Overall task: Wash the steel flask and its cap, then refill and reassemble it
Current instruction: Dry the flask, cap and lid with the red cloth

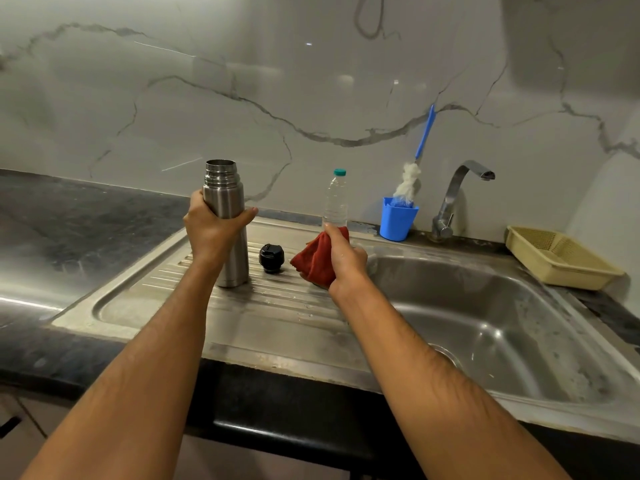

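A dark speckled surface [86, 216] runs along the left, meeting the ribbed steel drainboard [263, 306]. On the drainboard stands the steel flask [227, 237], upright, its mouth open and uncapped, with stepped threaded rings around the neck and a brushed, dull-shining body. The left hand [211, 230] is wrapped around the flask's middle, fingers closed on it. Just right of the flask, apart from it, the black cap [272, 258] sits on the ribs. Next, the right hand [343, 261] grips a bunched red cloth [317, 259]. Behind that hand a clear plastic bottle [335, 200] with a teal lid stands near the wall. Further right, a blue cup [396, 220] holds a blue-handled bottle brush [420, 150], then the tap [453, 199] above the sink basin [485, 323], and a yellow basket [561, 258] at the far right.
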